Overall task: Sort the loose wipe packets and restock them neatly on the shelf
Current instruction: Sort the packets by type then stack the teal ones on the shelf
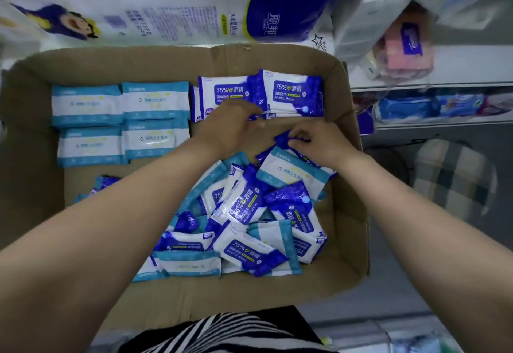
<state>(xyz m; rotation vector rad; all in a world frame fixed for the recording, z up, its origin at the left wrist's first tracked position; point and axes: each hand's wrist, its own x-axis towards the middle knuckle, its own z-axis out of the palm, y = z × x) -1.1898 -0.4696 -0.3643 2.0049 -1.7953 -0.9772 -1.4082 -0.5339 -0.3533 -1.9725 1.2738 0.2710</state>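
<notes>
A cardboard box (pixel 349 214) holds wipe packets. Several light-blue packets (pixel 119 122) lie in tidy stacks at its back left. Dark-blue alcohol wipe packets (pixel 294 94) stand in a row at the back right. A loose heap of both kinds (pixel 249 222) fills the front right. My left hand (pixel 224 128) reaches to the lower edge of the dark-blue row, fingers curled at a packet's edge. My right hand (pixel 313 141) pinches the end of a dark-blue packet (pixel 286 139) at the top of the heap.
Large tissue packs (pixel 166 11) lie behind the box. Shelves at the right (pixel 430 86) carry bagged goods and blue packs. A plaid item (pixel 455 180) sits lower right. A striped garment (pixel 227 333) shows at the bottom edge.
</notes>
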